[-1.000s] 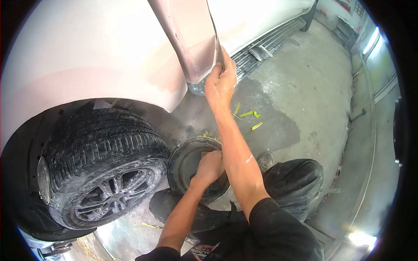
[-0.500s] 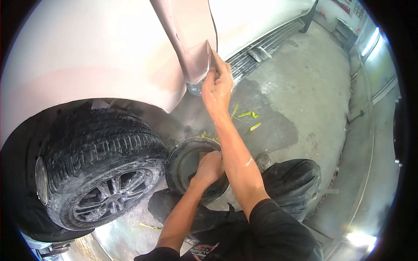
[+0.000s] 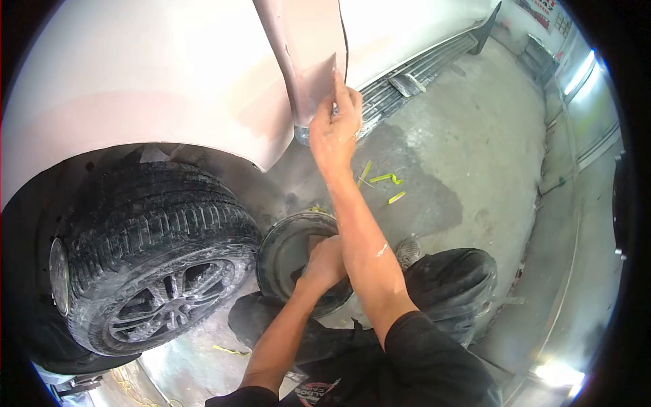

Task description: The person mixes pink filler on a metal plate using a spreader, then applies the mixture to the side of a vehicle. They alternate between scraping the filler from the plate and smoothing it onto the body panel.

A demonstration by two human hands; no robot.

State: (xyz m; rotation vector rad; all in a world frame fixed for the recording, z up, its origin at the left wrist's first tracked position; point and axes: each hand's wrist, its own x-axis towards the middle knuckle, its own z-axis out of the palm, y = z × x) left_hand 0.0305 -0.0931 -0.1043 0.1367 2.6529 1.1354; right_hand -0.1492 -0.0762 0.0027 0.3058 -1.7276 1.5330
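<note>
My right hand (image 3: pixel 337 125) is up against the lower body panel (image 3: pixel 315 74) of a white vehicle, just behind the wheel arch. Its index finger points upward and the others are curled. Whatever thin thing lies under those fingers is hidden. Around the fingertips the panel shows a darker, wet-looking patch. Lower down, my left hand (image 3: pixel 325 261) is closed inside a round black bucket (image 3: pixel 263 256), with a brownish flat piece (image 3: pixel 315 241) showing at its fingers. My right forearm covers part of the bucket's rim.
A dirty tyre (image 3: pixel 163 224) with a spoked wheel stands left of the bucket. Behind the panel runs a ribbed side step (image 3: pixel 441 57) with a greyish block (image 3: pixel 407 85) on it. Yellow-green strips (image 3: pixel 386 179) lie on wet concrete. A wall (image 3: pixel 576 176) rises on the right.
My right hand has shifted slightly on the panel, its index finger now stretched further upward. My left hand stays in the bucket. The view has tilted a little.
</note>
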